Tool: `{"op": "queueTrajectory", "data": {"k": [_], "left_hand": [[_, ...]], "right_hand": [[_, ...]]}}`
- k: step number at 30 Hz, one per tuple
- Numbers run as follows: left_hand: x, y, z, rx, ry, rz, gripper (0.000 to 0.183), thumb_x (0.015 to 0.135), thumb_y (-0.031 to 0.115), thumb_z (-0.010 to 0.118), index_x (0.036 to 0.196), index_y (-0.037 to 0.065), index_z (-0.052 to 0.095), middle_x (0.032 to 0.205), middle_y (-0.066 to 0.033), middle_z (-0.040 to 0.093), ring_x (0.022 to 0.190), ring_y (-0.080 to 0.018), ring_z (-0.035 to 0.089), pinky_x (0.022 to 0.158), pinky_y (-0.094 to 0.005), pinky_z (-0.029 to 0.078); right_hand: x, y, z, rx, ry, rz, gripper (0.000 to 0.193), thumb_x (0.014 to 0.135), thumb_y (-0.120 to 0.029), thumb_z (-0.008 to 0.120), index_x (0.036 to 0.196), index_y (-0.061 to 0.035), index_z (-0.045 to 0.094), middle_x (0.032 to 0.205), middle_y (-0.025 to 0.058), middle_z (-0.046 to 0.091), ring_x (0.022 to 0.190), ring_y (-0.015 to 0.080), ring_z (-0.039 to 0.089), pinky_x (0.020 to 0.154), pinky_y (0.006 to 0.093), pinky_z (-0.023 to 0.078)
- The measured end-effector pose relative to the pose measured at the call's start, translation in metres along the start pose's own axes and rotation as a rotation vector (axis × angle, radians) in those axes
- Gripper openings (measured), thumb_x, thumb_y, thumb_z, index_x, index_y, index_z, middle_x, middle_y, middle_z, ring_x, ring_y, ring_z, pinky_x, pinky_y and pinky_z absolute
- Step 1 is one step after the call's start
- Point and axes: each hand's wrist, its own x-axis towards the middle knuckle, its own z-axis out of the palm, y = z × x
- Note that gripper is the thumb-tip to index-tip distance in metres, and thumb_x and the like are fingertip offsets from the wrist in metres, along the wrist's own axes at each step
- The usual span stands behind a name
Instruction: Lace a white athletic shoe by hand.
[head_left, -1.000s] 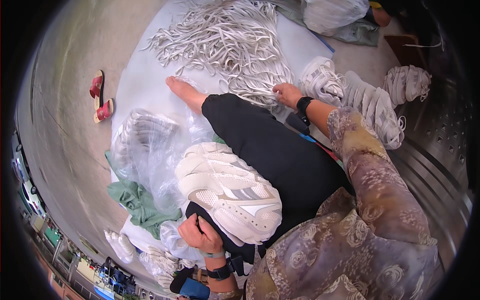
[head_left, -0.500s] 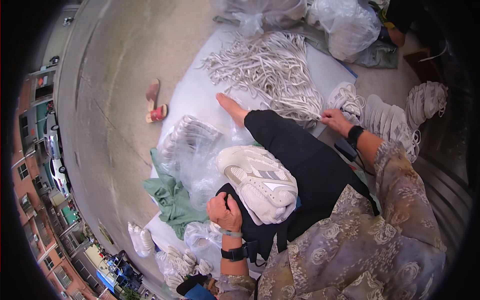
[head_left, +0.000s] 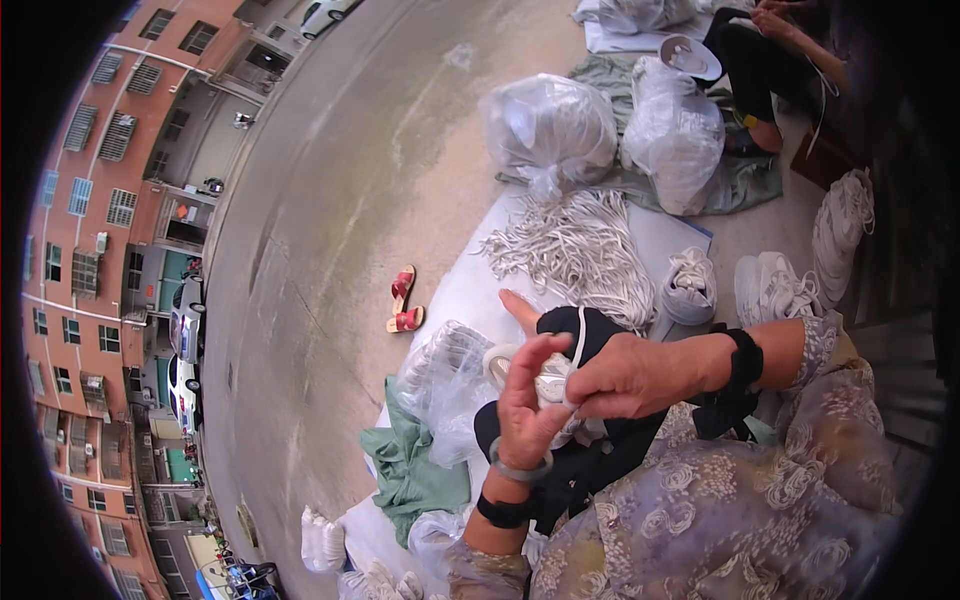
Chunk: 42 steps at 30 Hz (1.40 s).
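My two hands meet over my lap. My right hand (head_left: pixel 630 378) is closed in a pinch on a white shoelace (head_left: pixel 581 335), a thin length of which rises above its fingers. My left hand (head_left: pixel 525 405) is beside it, its thumb reaching the right fingertips and its curved fingers held apart from the thumb. Behind the hands a white sneaker (head_left: pixel 553 385) rests on my dark trousers, mostly hidden by them. Beyond my bare foot (head_left: pixel 517 310) a big heap of white shoelaces (head_left: pixel 590 250) lies on a white sheet (head_left: pixel 470 245).
To the right stand a white sneaker (head_left: pixel 690 287) and rows of more sneakers (head_left: pixel 770 285). Filled plastic bags (head_left: pixel 555 130) stand at the back, near another person's hands (head_left: pixel 785 25). On the left are a green cloth (head_left: pixel 410 465), bagged shoes (head_left: pixel 450 355) and red sandals (head_left: pixel 404 300).
My right hand has come from the lace heap to my left hand, bringing a shoelace. The left hand has lifted off my knee. The view has shifted, showing more of the far side.
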Motion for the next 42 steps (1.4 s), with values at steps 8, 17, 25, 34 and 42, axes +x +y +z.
{"op": "queueTrajectory", "data": {"k": [8, 17, 25, 34, 42], "left_hand": [[-0.055, 0.037, -0.017, 0.110, -0.029, -0.307, 0.019, 0.085, 0.008, 0.057, 0.102, -0.002, 0.057, 0.082, 0.0010, 0.059, 0.068, -0.0035, 0.050, 0.058, -0.0174, 0.039], [-0.133, 0.020, -0.092, 0.284, 0.174, -0.489, 0.013, 0.083, 0.011, 0.058, 0.089, 0.000, 0.062, 0.070, 0.0040, 0.055, 0.061, -0.0030, 0.047, 0.055, -0.0170, 0.037], [-0.088, -0.014, -0.046, 0.225, 0.194, -0.445, 0.010, 0.083, 0.011, 0.057, 0.084, 0.001, 0.061, 0.063, 0.0028, 0.055, 0.053, -0.0036, 0.046, 0.048, -0.0178, 0.037], [-0.083, -0.030, -0.061, 0.447, 0.185, -0.286, 0.013, 0.078, 0.008, 0.056, 0.086, 0.000, 0.063, 0.067, -0.0075, 0.063, 0.061, -0.0086, 0.058, 0.056, -0.0237, 0.045], [-0.111, -0.060, -0.077, 0.469, 0.119, -0.362, 0.012, 0.078, 0.007, 0.058, 0.086, -0.001, 0.062, 0.071, -0.0002, 0.061, 0.068, -0.0035, 0.052, 0.061, -0.0209, 0.044]], "right_hand": [[-0.006, 0.008, -0.028, -0.191, 0.034, 0.099, 0.011, 0.075, -0.017, 0.057, 0.072, -0.0062, 0.058, 0.062, 0.0165, 0.055, 0.060, 0.0350, 0.055, 0.055, 0.0400, 0.042], [-0.094, 0.170, -0.108, -0.943, 0.412, 0.773, 0.015, 0.072, -0.019, 0.055, 0.068, -0.0056, 0.058, 0.070, 0.0142, 0.060, 0.070, 0.0335, 0.059, 0.065, 0.0415, 0.046], [-0.001, 0.125, 0.051, -0.029, -0.077, 0.221, 0.031, 0.082, -0.024, 0.058, 0.103, -0.0019, 0.055, 0.094, 0.0141, 0.060, 0.085, 0.0244, 0.057, 0.077, 0.0323, 0.044], [0.007, 0.065, 0.042, -0.005, -0.126, 0.371, 0.017, 0.083, -0.020, 0.059, 0.083, -0.0031, 0.061, 0.064, 0.0061, 0.055, 0.060, 0.0110, 0.051, 0.057, 0.0272, 0.042], [-0.011, 0.102, 0.012, 0.084, 0.061, 0.600, 0.016, 0.084, -0.015, 0.058, 0.076, -0.0017, 0.059, 0.061, -0.0052, 0.047, 0.059, 0.0028, 0.041, 0.053, 0.0209, 0.036]]}}
